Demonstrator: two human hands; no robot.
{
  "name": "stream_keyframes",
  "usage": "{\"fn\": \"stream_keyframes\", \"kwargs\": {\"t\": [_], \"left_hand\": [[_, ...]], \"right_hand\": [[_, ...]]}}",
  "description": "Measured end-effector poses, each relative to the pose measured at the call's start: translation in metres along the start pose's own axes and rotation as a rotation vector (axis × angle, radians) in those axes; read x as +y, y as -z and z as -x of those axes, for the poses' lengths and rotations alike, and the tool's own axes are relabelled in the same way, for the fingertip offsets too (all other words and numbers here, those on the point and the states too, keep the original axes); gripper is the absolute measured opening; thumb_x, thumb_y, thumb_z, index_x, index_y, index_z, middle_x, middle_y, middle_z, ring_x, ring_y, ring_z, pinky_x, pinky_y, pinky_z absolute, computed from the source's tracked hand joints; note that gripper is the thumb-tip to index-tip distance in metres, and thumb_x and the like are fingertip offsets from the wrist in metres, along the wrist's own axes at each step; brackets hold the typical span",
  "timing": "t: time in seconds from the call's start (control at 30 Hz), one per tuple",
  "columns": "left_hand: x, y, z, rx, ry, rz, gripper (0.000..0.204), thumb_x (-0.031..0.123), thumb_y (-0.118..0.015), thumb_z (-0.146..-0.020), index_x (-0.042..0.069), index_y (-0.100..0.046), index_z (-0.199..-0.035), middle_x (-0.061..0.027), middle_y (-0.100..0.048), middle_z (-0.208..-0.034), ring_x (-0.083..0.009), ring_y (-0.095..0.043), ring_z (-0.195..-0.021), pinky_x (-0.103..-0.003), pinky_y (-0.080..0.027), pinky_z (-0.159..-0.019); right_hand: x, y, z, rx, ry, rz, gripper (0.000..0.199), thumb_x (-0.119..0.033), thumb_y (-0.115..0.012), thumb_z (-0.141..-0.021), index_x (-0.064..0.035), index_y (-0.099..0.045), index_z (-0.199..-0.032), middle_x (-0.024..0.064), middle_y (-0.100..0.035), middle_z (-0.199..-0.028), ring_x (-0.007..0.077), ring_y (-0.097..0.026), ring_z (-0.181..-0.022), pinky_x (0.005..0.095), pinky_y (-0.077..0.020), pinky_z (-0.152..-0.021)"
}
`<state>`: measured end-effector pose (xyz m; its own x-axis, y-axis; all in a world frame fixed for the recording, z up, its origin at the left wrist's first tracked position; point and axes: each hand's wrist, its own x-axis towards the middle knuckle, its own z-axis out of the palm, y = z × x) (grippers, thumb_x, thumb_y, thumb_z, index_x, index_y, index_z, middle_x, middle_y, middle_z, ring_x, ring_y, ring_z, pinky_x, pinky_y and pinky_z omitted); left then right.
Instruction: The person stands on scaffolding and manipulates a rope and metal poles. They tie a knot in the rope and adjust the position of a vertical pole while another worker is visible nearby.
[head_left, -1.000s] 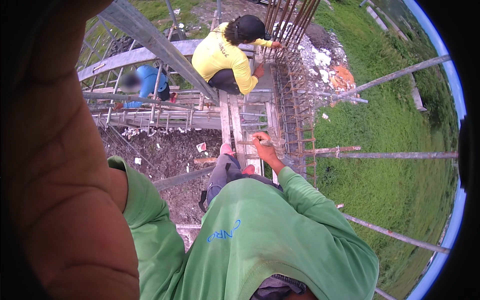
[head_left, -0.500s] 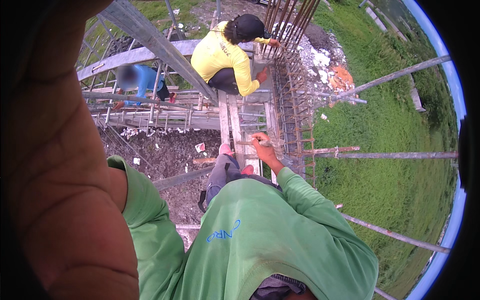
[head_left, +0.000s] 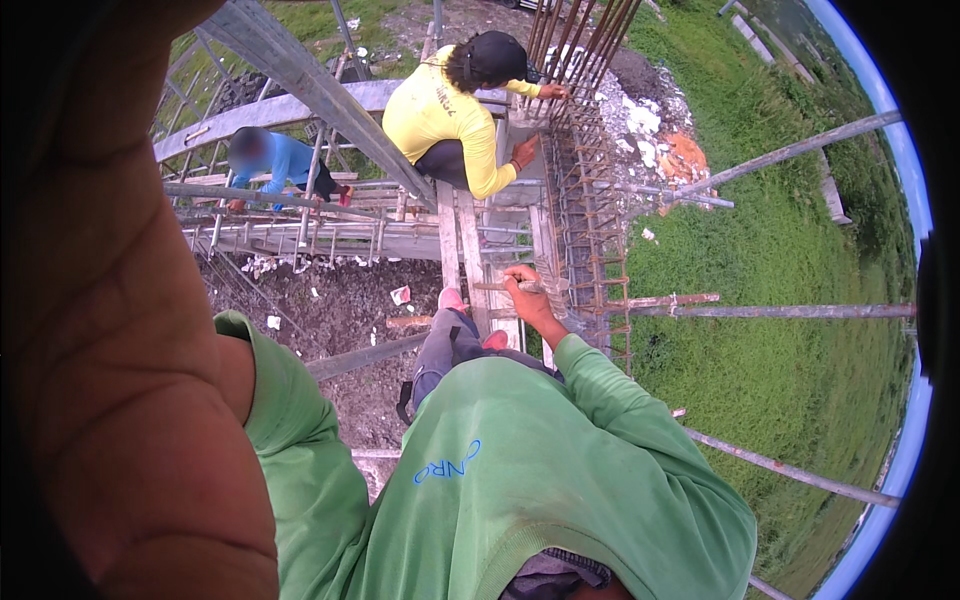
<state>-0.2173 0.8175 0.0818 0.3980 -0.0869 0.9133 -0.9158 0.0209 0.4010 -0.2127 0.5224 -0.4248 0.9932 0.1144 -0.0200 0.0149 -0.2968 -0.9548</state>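
Observation:
My left hand [head_left: 130,380] is very close to the camera and fills the left side; its palm shows, but its fingers are lost in the dark upper edge. In front of my body, my right hand [head_left: 530,298] is closed around a short brown stick-like tool [head_left: 490,287], whose exact kind is unclear. It hovers over wooden planks [head_left: 463,240], beside a long cage of reinforcing bars [head_left: 590,230]. My pink-shod feet are on the planks.
A person in a yellow shirt [head_left: 440,110] crouches ahead by upright rebar [head_left: 580,40]. Another in blue [head_left: 287,160] bends among scaffolding at the far left. A metal beam [head_left: 320,95] slants across the upper left. Pipes [head_left: 770,311] jut out rightward over grass far below.
The person in blue has shifted their head and arms slightly to the left and up. The person in yellow has moved their hands a little. My own hands stay where they were.

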Motion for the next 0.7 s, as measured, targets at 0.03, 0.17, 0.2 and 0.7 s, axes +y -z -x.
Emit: {"fn": "stream_keyframes", "kwargs": {"t": [0.03, 0.17, 0.2, 0.7], "left_hand": [[0.0, 0.0, 0.0005, 0.0, 0.0, 0.001, 0.051, 0.036, -0.038, -0.106, 0.001, -0.043, -0.143, -0.0248, -0.048, -0.143, -0.0382, -0.056, -0.124, -0.064, -0.043, -0.104], [0.0009, 0.0022, 0.0003, -0.002, -0.002, -0.001, 0.051, 0.036, -0.038, -0.106, 0.001, -0.043, -0.143, -0.025, -0.048, -0.143, -0.0383, -0.056, -0.124, -0.064, -0.043, -0.104], [0.0012, 0.0025, 0.0006, -0.002, -0.002, 0.001, 0.051, 0.036, -0.038, -0.106, 0.001, -0.043, -0.143, -0.0251, -0.048, -0.143, -0.0383, -0.056, -0.124, -0.064, -0.043, -0.104], [0.0023, 0.0053, 0.0024, -0.006, -0.001, 0.002, 0.051, 0.036, -0.038, -0.106, 0.0, -0.042, -0.142, -0.0261, -0.047, -0.143, -0.0384, -0.057, -0.123, -0.063, -0.044, -0.103]], "right_hand": [[0.0003, -0.0006, -0.0004, -0.011, -0.067, 0.052, 0.012, -0.01, -0.065, -0.09, -0.0004, -0.066, -0.098, 0.0044, -0.063, -0.084, 0.0119, -0.058, -0.079, 0.0303, -0.0483, -0.073], [-0.0019, -0.0029, -0.0024, 0.051, 0.003, -0.124, 0.012, -0.01, -0.065, -0.091, -0.0006, -0.066, -0.098, 0.0043, -0.063, -0.085, 0.0118, -0.058, -0.079, 0.0301, -0.0482, -0.073], [-0.0028, -0.0031, -0.0028, 0.045, -0.002, -0.122, 0.012, -0.01, -0.065, -0.091, -0.0006, -0.066, -0.098, 0.0042, -0.063, -0.084, 0.0118, -0.058, -0.079, 0.0301, -0.0482, -0.073], [-0.0051, -0.0039, -0.0044, 0.022, -0.007, -0.084, 0.013, -0.011, -0.065, -0.091, -0.0006, -0.066, -0.1, 0.0041, -0.062, -0.088, 0.0119, -0.058, -0.082, 0.0298, -0.0485, -0.075]]}}
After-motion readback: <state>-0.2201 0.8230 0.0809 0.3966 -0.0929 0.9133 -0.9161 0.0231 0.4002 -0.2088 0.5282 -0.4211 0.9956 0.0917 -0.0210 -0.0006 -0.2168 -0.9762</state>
